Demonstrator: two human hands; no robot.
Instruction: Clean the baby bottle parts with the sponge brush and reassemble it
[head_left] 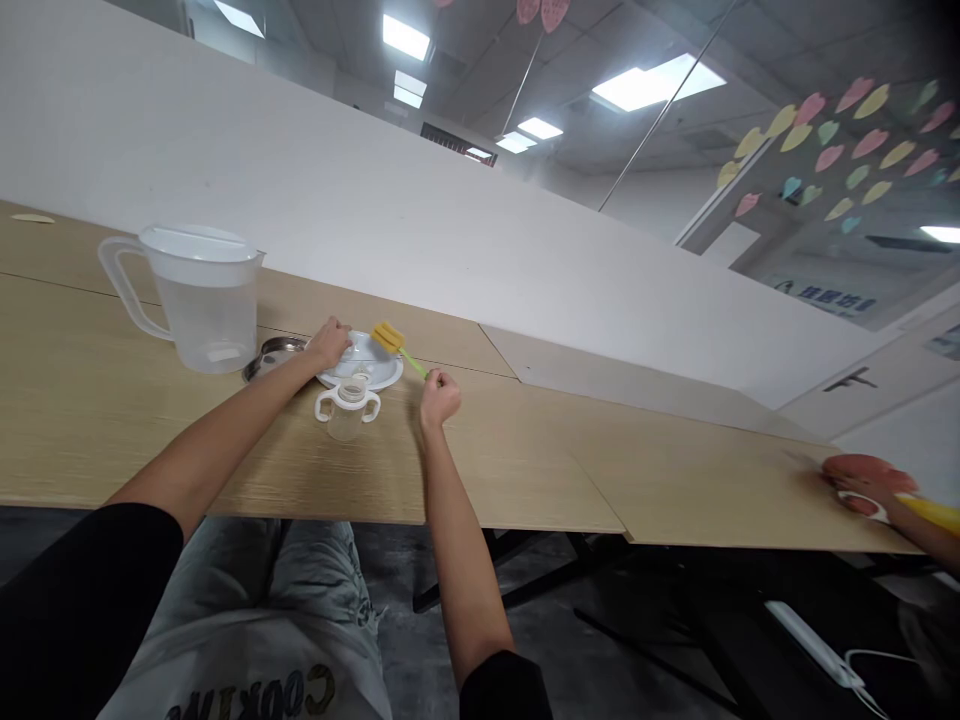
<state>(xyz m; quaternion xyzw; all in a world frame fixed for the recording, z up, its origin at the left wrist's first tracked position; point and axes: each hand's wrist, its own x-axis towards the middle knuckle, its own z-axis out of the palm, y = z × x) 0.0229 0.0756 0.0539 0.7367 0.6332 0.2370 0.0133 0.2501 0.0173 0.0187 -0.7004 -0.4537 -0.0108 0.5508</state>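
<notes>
Already had handled bottle (346, 422) open between white dish (387, 373) and counter's front edge (300, 505), had right grip (440, 398) clamped on sponge brush (388, 337) by dish, couldn't tell left grip's (330, 345) hold at rim tbh

White wall (337, 200) behind table (525, 450) | heart-shaped notes (870, 143) above table, right | lit ceiling panels (406, 37) above table | co-worker's hand (859, 487) on red item (870, 466), table's right end | white bar (810, 640) with cable (885, 655) below table, right
</notes>
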